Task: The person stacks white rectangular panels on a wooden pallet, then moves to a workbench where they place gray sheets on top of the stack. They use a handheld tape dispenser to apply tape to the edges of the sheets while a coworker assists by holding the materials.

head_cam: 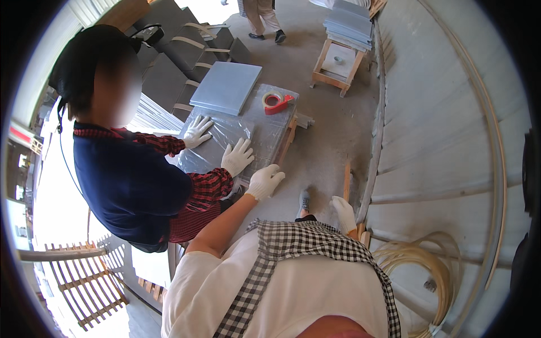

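Observation:
My left hand, in a white knit glove, hovers by the near right corner of the workbench. Its fingers are loosely bent and slightly apart, with nothing in them. By the wall hangs my right hand, gloved too; its fingertips face away and I see no thing in it. A co-worker's two gloved hands press flat on clear plastic film over a grey panel on the bench. Behind the film lies a short stack of grey-blue panels. A red tape dispenser with a tape roll stands at the bench's far right.
The co-worker stands close on my left. Dark grey panels lean behind the bench. More panels rest on a wooden stand. A pale strap coil lies along the right wall. Another person walks at the back.

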Action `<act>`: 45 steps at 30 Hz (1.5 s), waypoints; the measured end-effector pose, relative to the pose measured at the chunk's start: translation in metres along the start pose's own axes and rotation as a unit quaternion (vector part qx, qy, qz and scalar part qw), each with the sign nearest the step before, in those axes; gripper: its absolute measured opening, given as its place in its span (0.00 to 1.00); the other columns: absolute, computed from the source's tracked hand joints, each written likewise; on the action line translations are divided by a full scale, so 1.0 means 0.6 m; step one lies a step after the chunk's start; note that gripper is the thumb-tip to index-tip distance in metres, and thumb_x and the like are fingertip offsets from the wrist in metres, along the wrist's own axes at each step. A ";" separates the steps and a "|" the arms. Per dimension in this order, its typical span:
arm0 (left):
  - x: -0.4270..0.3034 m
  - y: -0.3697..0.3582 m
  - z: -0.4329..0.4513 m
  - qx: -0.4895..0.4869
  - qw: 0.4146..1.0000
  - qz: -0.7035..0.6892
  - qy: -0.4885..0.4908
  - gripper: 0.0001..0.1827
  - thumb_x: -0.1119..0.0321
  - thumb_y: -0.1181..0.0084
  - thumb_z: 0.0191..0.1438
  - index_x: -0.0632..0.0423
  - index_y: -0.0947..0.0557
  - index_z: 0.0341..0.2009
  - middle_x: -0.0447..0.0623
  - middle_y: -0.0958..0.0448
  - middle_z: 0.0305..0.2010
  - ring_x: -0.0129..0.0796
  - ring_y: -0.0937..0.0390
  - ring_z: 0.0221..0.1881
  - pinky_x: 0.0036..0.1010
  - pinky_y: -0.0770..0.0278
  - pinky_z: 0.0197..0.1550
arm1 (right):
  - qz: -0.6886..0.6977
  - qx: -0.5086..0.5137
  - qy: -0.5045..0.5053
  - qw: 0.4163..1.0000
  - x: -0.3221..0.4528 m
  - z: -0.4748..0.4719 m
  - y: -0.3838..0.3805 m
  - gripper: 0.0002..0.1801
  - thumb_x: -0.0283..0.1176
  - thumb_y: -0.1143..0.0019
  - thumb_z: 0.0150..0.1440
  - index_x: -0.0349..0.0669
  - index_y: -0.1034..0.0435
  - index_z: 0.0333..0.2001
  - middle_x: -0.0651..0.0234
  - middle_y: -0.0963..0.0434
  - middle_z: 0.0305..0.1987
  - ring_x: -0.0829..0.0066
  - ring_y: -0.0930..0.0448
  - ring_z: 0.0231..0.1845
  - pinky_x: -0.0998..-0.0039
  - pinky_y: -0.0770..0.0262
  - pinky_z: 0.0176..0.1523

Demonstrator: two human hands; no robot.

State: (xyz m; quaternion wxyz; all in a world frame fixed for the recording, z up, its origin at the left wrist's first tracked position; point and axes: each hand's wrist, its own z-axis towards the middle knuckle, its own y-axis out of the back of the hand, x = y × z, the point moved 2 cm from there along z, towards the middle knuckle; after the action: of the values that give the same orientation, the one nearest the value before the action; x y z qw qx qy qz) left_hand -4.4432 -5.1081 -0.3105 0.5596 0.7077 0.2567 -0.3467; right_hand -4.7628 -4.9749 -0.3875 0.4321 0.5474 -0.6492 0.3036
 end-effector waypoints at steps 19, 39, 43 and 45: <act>0.114 0.102 0.342 -0.380 0.905 0.152 0.118 0.22 0.57 0.44 0.58 0.58 0.23 0.51 0.55 0.20 0.45 0.50 0.25 0.50 0.44 0.28 0.51 | -0.135 0.279 0.003 0.951 0.336 0.515 -0.228 0.18 0.37 0.47 0.65 0.36 0.25 0.53 0.70 0.20 0.38 0.81 0.23 0.35 0.77 0.27 0.41; 0.354 0.237 0.626 -0.313 0.849 0.309 0.294 0.44 0.42 0.48 0.60 0.64 0.38 0.68 0.67 0.41 0.72 0.62 0.49 0.75 0.55 0.54 0.74 | -0.451 0.236 0.302 0.806 0.489 0.993 -0.604 0.34 0.53 0.48 0.63 0.44 0.36 0.66 0.51 0.29 0.65 0.51 0.27 0.64 0.57 0.32 0.65; 0.330 0.230 0.703 -0.273 0.865 0.320 0.273 0.46 0.40 0.50 0.60 0.65 0.39 0.69 0.69 0.45 0.74 0.64 0.53 0.76 0.53 0.59 0.75 | -0.367 0.277 0.246 0.853 0.473 1.079 -0.674 0.33 0.54 0.52 0.65 0.40 0.33 0.63 0.50 0.27 0.63 0.51 0.27 0.64 0.61 0.31 0.65; 0.277 0.199 0.767 -0.259 0.890 0.288 0.241 0.47 0.40 0.46 0.57 0.65 0.38 0.68 0.69 0.44 0.73 0.64 0.52 0.76 0.54 0.56 0.75 | -0.334 0.315 0.201 0.865 0.486 1.084 -0.697 0.32 0.53 0.54 0.67 0.35 0.30 0.59 0.49 0.24 0.60 0.54 0.26 0.63 0.64 0.30 0.64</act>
State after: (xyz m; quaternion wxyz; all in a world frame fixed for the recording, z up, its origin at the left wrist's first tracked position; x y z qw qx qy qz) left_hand -4.3427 -5.5873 -0.4281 0.7195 0.6419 0.2493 0.0898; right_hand -4.5124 -5.7603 -0.4475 0.4336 0.7656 -0.1960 0.4330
